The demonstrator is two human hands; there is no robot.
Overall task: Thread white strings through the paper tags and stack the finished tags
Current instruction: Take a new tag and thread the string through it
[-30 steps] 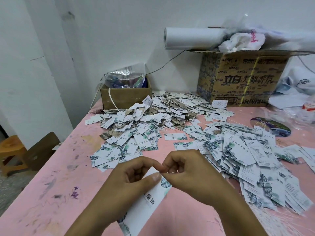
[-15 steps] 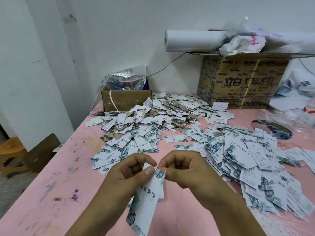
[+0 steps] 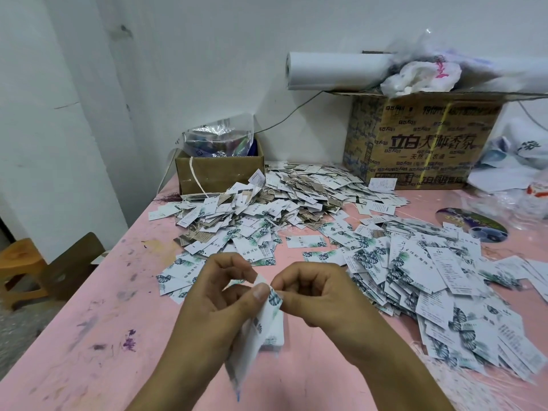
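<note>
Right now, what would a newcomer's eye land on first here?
Both hands meet front and centre: the left hand pinches a leaf-printed tag by its top, the right hand pinches at the same corner. Behind them and to the right, loose tags carpet the pink table.

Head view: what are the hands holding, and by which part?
Left hand pinches the paper tag by its top end, thumb on the leaf-printed corner; right hand pinches that same corner. Any string is too fine to see.
</note>
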